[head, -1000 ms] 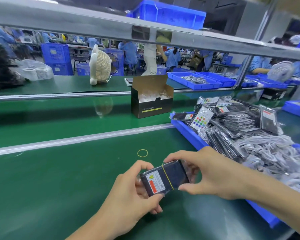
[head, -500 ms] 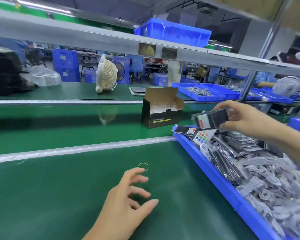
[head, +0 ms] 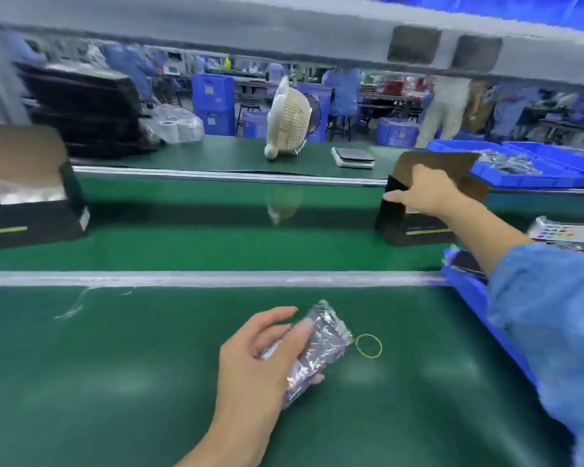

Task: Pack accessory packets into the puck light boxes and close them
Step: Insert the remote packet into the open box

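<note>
Both hands are busy. Low in the centre of the frame my left hand [head: 267, 352] curls its fingers round a crinkled clear-plastic accessory packet with dark contents [head: 317, 348], holding it just above the green bench [head: 115, 382]. Just right of the packet a thin yellow rubber band [head: 369, 345] lies flat on the bench.

At the right of the frame my right hand [head: 425, 193], reaching out of a blue sleeve [head: 547, 315], grips the open black puck light box with brown inner flaps [head: 405, 227], thumb on its near-left edge. That box stands on the glossy green conveyor belt [head: 216, 237] beyond the silver rail. A second open black box [head: 27, 210], white wrapping showing inside, stands on the belt at the left edge. A blue plastic bin [head: 469, 291] sits under my right forearm. Everything is motion-blurred.
</note>
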A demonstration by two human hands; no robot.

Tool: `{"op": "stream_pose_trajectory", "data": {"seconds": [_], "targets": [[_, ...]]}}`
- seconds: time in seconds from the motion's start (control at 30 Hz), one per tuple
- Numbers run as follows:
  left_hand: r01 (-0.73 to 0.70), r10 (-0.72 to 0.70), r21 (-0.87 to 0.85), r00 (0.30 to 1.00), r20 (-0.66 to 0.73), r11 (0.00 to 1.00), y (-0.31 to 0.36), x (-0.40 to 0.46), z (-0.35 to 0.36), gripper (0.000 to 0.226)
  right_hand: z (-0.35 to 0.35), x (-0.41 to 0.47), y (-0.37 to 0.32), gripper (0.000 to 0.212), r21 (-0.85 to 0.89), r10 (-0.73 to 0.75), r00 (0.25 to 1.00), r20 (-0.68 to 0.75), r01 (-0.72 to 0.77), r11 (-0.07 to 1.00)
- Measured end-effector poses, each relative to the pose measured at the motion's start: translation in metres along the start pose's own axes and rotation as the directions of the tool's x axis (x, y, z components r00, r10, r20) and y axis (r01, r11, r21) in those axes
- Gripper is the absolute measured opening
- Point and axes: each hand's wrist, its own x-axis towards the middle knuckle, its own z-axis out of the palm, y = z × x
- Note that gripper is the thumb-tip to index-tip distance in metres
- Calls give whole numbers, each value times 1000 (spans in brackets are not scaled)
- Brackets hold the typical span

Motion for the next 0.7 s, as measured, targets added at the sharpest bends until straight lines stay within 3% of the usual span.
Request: {"op": "stream_pose_trajectory", "data": {"seconds": [0.1, 0.17, 0.23, 0.33, 0.4, 0.53, 0.7], "targets": [[21, -21, -55, 1000, 2, 998, -3, 5, -5, 14, 38, 38, 9, 77, 158, 150, 989, -3, -147, 976], [29, -29, -62, 999, -15, 998, -6, 8, -8, 28, 56, 49, 13, 56, 178, 234, 963, -133, -209, 962], [4, -8, -64, 999, -51, 998, -4, 8, -9, 29, 59, 53, 11, 40, 123, 225, 947, -229, -201, 972], [-46, 38, -71, 993, -112, 996, -4, 7, -8, 29, 42, 38, -12, 41, 90, 53, 980, -191, -36, 995], [-69, 60, -60, 989, -137, 996, -4, 6, -8, 28, 24, 11, -30, 43, 95, -138, 979, -148, 153, 984], [-164, 162, 15, 949, -271, 986, 5, 13, -20, 27, -13, -79, -64, 37, 155, -418, 905, -75, 425, 892], [-379, 378, 92, 809, -451, 921, 70, 40, -50, 30, -22, -219, -99, 23, 117, -671, 742, 8, 666, 737]]}}
